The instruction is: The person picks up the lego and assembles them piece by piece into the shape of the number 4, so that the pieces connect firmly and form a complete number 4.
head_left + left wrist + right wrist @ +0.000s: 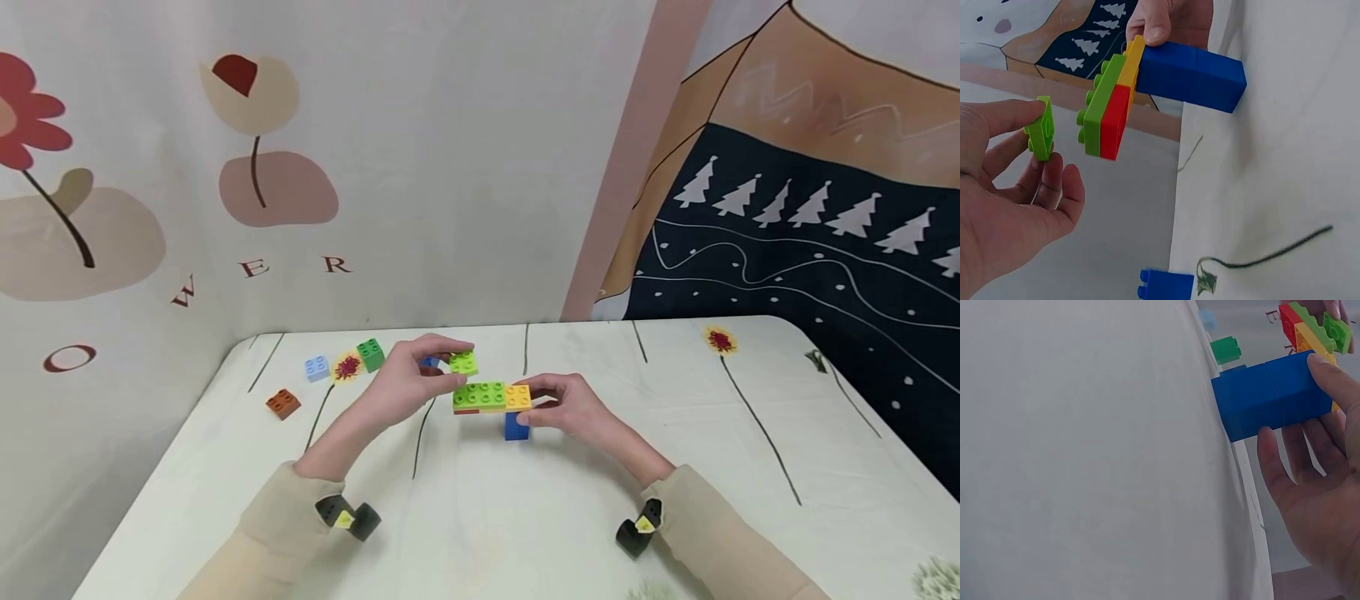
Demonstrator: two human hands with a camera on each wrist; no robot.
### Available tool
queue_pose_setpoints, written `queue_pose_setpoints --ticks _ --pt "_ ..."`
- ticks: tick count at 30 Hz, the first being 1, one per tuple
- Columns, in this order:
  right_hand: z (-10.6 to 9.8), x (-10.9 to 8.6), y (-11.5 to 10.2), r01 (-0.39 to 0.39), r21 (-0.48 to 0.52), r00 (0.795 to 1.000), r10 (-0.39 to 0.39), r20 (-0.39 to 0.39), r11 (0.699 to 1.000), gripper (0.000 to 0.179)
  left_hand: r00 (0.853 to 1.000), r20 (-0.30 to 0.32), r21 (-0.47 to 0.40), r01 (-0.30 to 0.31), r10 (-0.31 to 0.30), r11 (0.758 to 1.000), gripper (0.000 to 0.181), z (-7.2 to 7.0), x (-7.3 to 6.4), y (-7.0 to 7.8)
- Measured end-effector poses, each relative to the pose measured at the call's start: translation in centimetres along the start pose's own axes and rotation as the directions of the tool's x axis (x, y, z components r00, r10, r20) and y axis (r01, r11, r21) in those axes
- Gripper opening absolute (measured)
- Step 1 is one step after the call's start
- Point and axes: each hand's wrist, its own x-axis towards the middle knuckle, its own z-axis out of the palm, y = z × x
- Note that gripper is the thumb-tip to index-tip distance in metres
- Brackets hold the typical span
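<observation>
My left hand [408, 385] pinches a small lime-green toy brick [463, 363] between thumb and fingers. It hovers apart from the stacked bricks, above their left end. My right hand [568, 405] grips the stack near its top. Two blue bricks [1191, 72] form an upright column. Across its top lies a yellow brick [518, 397] that juts left. A longer lime-green brick [480, 394] with a red brick [1115, 122] beneath it forms the overhanging left end. Whether the column's base touches the table cannot be told.
On the left of the white tablecloth [480, 517] lie a light-blue brick [317, 368], a dark-green brick [371, 355] and a brown brick [283, 404]. Another blue brick [430, 362] sits partly hidden behind my left hand. A printed curtain [450, 167] hangs behind the table.
</observation>
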Motion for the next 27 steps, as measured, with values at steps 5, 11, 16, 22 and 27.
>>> queue_pose_setpoints --ticks 5,11,16,22,27 --pt "0.0 0.0 0.0 0.003 -0.007 1.0 -0.003 -0.002 1.0 0.045 0.999 0.033 -0.041 -0.032 0.034 0.999 0.04 0.9 0.4 0.6" --pt "0.0 0.1 0.1 -0.008 -0.015 1.0 0.008 -0.007 1.0 0.045 0.994 0.055 -0.058 -0.089 0.092 0.994 0.038 2.0 0.7 1.0" --pt "0.1 0.0 0.0 0.005 -0.006 1.0 -0.005 -0.009 1.0 0.044 0.99 0.038 -0.037 -0.137 0.138 0.99 0.036 3.0 1.0 0.8" --pt "0.1 0.0 -0.1 0.027 -0.007 0.999 -0.027 -0.018 1.0 0.043 0.993 0.051 0.003 -0.11 0.11 0.994 0.03 3.9 1.2 1.0" --pt "0.1 0.0 -0.1 0.052 -0.014 0.999 -0.052 -0.011 0.999 0.041 0.989 0.063 0.033 -0.133 0.131 0.991 0.027 4.4 1.2 1.0"
